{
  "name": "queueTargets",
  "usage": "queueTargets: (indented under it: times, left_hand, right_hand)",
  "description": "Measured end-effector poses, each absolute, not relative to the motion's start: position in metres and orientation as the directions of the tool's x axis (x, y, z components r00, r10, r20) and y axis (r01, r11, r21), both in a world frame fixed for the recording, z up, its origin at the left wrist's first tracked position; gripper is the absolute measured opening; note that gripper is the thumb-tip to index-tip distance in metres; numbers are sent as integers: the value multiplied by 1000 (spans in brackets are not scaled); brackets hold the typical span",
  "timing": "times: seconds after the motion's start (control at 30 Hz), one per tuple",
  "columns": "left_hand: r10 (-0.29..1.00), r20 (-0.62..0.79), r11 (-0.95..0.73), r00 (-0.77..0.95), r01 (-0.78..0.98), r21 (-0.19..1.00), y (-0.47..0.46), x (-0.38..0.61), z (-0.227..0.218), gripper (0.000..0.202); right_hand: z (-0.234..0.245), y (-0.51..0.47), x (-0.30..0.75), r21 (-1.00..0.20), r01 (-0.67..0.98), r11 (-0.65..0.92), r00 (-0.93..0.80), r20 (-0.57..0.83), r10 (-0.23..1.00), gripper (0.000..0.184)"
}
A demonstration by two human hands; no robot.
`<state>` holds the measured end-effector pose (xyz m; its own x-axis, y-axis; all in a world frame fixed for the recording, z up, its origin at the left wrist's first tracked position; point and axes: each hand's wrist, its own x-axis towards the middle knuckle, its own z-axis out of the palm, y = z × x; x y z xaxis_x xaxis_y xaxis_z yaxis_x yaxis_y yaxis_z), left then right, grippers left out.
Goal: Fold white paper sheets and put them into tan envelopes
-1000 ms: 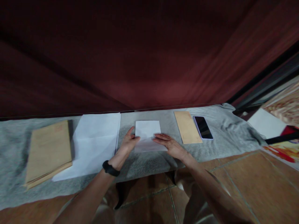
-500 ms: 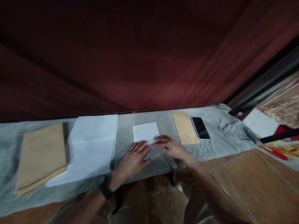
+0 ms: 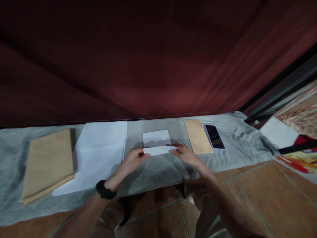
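Observation:
A white sheet of paper lies in front of me on the grey cloth, its near part folded up into a band. My left hand pinches the left end of that band between thumb and fingers. At the right end, my right hand grips the same fold, thumb on the near side. The far part of the sheet rests flat behind the fold. Just right of my right hand is a brown envelope.
The grey cloth covers a narrow bench. Left are loose white sheets and a stack of brown envelopes. A phone lies right of the single envelope. A dark red curtain hangs behind.
Both hands were pressing flat on the paper's near part; now they pinch its two ends, and the near part is raised as a folded band. My left hand moved left.

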<state>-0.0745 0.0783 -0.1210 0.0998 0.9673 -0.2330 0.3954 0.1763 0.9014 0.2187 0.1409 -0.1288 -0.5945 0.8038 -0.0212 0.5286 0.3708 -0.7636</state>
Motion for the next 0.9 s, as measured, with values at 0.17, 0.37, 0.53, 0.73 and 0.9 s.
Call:
queueTargets:
  times: [0.17, 0.37, 0.53, 0.73, 0.9]
  left_hand:
    - [946, -301, 262, 117, 265, 928, 82, -77, -121, 41]
    - [966, -257, 238, 29, 291, 927, 87, -74, -127, 36]
    - [966, -243, 260, -92, 395, 881, 95, -68, -131, 28]
    - [955, -258, 297, -148, 543, 786, 101, -64, -124, 24]
    - [947, -266, 309, -181, 749, 587, 102, -60, -113, 25]
  right_hand:
    - [-134, 142, 218, -780, 545, 307, -552, -59, 832, 40]
    - [-134, 144, 209, -772, 601, 207, -430, -94, 898, 38]
    - [-127, 146, 194, -653, 730, 200, -349, -104, 931, 35]
    - [-116, 147, 179, -397, 907, 138, -235, -205, 950, 35]
    - [-111, 150, 169, -299, 950, 85, -158, -228, 961, 35]
